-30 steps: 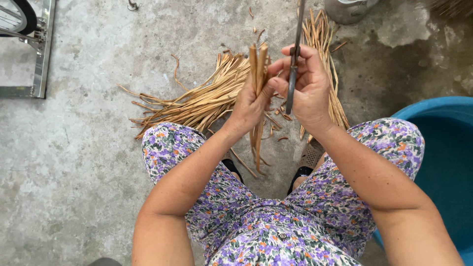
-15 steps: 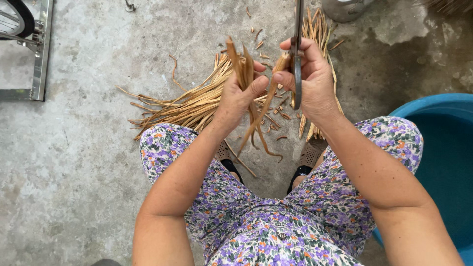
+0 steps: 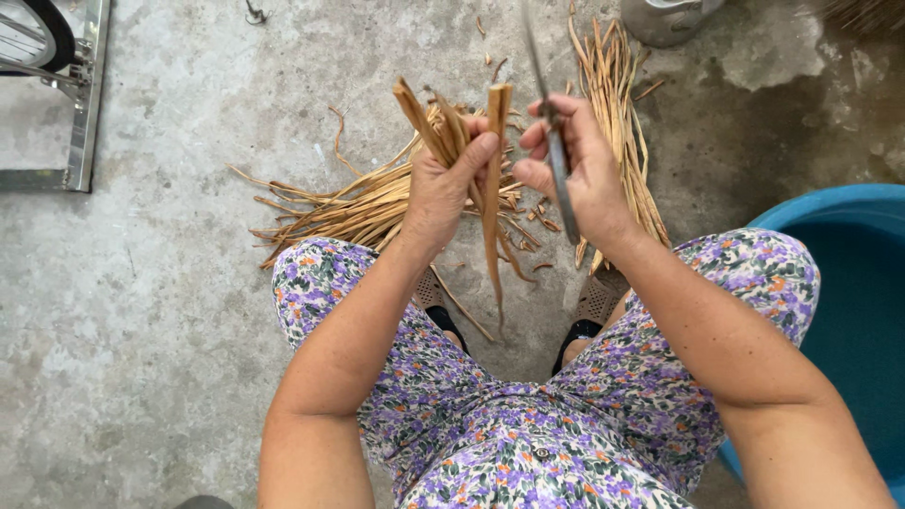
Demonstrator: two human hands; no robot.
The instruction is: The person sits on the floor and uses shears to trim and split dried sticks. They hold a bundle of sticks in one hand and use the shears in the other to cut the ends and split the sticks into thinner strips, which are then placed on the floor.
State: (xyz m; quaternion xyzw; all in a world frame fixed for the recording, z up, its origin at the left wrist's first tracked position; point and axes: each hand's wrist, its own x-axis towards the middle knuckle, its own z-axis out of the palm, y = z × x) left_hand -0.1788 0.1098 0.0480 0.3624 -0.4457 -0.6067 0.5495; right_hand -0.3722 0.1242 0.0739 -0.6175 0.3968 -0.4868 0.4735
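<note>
1. Split cane strips (image 3: 490, 179), centre of the frame: a small bunch of tan strips held roughly upright. The long axis runs from the upper centre down toward the lower centre. The cut upper ends fan out above the fist toward the upper left, and one long strip hangs down past the wrist, tapering to a thin tip between the knees.
2. Left hand (image 3: 443, 188), centre of the frame: closed in a fist around the bunch, with the thumb pressed along the tallest strip.
3. Right hand (image 3: 580, 174), just right of centre: curled shut around the handle of a knife (image 3: 545, 104), whose narrow grey blade points toward the top edge and tilts slightly left. The blade stands just beside the strips; whether it touches them cannot be told.
4. Loose strips on the concrete floor (image 3: 141, 311): one pile (image 3: 349, 203) fans out to the left behind the left hand, and a second bundle (image 3: 613, 104) lies lengthwise from the upper centre toward the right knee. Short offcuts lie scattered between them.
5. Blue tub (image 3: 853, 283), right edge: only part of its rim and wall shows, and its contents cannot be seen.
6. Grey vessel (image 3: 665, 19), top edge: cut off by the frame, interior not visible.
7. Metal frame with a wheel (image 3: 57, 57), upper left corner.
</note>
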